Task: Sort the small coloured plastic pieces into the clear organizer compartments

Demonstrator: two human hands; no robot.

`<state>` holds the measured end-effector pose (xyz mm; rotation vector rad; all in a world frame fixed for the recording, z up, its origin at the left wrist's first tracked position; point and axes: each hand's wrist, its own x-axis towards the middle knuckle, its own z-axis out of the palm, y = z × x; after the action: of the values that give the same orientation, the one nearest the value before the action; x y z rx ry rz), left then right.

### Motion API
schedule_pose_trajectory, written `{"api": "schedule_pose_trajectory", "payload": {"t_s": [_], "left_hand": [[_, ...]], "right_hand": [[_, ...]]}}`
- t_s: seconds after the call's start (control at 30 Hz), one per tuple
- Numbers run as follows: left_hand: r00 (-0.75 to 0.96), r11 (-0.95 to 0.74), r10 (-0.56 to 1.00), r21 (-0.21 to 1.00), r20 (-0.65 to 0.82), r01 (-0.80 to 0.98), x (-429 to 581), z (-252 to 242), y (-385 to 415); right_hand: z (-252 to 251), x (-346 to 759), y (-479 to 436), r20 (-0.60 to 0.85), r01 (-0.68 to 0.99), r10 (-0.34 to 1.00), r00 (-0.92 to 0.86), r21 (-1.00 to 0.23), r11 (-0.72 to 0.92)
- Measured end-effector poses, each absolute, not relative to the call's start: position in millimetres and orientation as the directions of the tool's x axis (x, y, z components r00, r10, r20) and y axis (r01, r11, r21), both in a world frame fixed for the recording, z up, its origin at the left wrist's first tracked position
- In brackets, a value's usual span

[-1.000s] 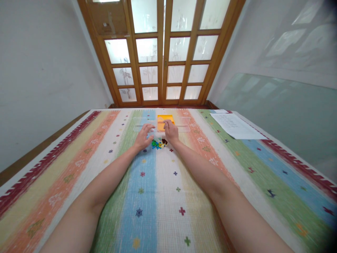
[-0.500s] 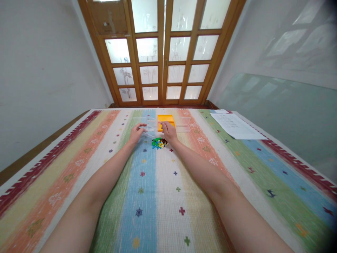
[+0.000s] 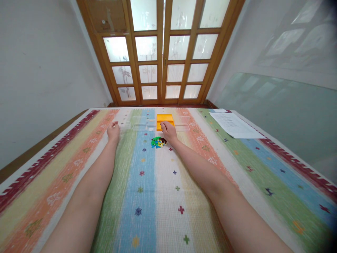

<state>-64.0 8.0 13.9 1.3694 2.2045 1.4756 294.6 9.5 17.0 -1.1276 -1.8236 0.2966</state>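
My left hand (image 3: 113, 132) is on the left part of the table, its fingers curled. A faint clear plastic piece (image 3: 124, 125) extends from its fingertips and appears to be held there. My right hand (image 3: 168, 131) is closed at the front edge of an orange tray (image 3: 165, 117) and covers part of it. Whatever lies inside those fingers is hidden. In front of the tray is a small pile of green, blue, yellow, white and dark brown pieces (image 3: 158, 142), close to my right wrist.
Clear plastic trays flank the orange one, one on the left (image 3: 140, 123) and one on the right (image 3: 183, 124). White paper sheets (image 3: 235, 124) lie at the right. A striped cloth (image 3: 168, 189) covers the table, which ends before wooden glazed doors (image 3: 163, 72).
My left hand has moved left, away from the pile and the orange tray, with the clear piece. My right hand has stayed at the orange tray. The view has shifted slightly.
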Motion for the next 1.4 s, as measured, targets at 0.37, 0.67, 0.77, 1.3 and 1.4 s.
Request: {"api": "schedule_pose_trajectory", "payload": {"t_s": [0.37, 0.67, 0.77, 1.3, 1.4], "left_hand": [[-0.417, 0.113, 0.777, 0.547, 0.472, 0.829, -67, 10, 0], [-0.058, -0.064, 0.903, 0.265, 0.427, 0.962, -27, 18, -7], [-0.004, -0.090, 0.914, 0.211, 0.405, 0.973, -24, 15, -7], [-0.013, -0.092, 0.923, 0.253, 0.384, 0.963, -22, 8, -2], [0.020, -0.127, 0.917, 0.244, 0.398, 0.962, -21, 7, -2]], "right_hand": [[25, 333, 32, 0.602, 0.611, 0.796, 0.055, -0.651, 0.450], [20, 345, 37, 0.566, 0.639, 0.816, 0.116, -0.672, 0.374], [17, 341, 38, 0.548, 0.666, 0.833, 0.076, -0.650, 0.367], [11, 338, 40, 0.519, 0.698, 0.854, 0.039, -0.626, 0.349], [14, 340, 40, 0.518, 0.667, 0.851, 0.082, -0.664, 0.339]]}}
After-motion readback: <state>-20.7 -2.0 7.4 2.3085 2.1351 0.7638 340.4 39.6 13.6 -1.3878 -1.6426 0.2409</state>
